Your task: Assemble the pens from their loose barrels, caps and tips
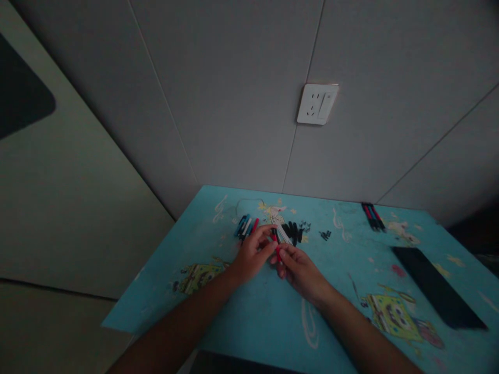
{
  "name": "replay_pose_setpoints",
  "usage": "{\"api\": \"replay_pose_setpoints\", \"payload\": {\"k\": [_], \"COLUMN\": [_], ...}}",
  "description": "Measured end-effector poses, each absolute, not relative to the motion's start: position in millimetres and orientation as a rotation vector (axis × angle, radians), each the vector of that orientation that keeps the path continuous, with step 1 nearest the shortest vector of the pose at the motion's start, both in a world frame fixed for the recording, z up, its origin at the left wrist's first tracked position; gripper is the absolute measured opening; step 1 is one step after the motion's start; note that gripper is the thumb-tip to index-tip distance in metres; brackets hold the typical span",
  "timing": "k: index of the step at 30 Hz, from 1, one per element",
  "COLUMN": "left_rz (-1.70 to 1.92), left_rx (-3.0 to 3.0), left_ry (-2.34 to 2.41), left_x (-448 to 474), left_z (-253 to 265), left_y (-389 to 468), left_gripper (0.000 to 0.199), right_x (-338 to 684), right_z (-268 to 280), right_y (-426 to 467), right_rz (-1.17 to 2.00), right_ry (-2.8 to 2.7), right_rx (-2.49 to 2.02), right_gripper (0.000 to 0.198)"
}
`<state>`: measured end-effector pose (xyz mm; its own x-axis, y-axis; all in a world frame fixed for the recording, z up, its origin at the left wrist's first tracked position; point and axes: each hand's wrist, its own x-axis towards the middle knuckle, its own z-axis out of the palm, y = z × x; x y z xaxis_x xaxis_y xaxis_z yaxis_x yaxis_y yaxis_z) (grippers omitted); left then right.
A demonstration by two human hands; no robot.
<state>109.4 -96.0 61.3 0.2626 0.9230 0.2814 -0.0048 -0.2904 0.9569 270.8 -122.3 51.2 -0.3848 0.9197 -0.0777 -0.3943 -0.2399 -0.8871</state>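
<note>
Over the middle of the blue table my two hands meet around a slim red pen with a dark upper part. My right hand is closed on its lower red end. The fingers of my left hand pinch near its dark top, partly hiding it. Just beyond my left hand lie blue, white and red pen barrels. White thin sticks, perhaps refills, lie behind the fingers. Beside them are several short black tubes, with tiny dark pieces to their right.
Another small heap of black pieces sits farther right. Several red, blue and black pens lie in a row near the wall. A long dark flat panel rests at the right. A socket is on the wall behind the table.
</note>
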Motion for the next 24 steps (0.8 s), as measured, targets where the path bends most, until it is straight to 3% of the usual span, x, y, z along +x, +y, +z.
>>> {"api": "replay_pose_setpoints", "payload": {"k": [16,24], "left_rz": [1.429,1.191], "left_rx": [1.516,1.647], "left_ry": [0.868,1.055], "left_x": [107,106], "left_z": [62,58], "left_y": [-101,-93], "left_gripper": [0.043,0.019], "right_x": [281,295], "right_z": [54,74], "right_y": [-118,-119], "right_rz": [1.773,1.076], "right_ry": [-0.976,-1.27], "right_rx": [-0.804,-1.065], "right_gripper": [0.025,0.019]}}
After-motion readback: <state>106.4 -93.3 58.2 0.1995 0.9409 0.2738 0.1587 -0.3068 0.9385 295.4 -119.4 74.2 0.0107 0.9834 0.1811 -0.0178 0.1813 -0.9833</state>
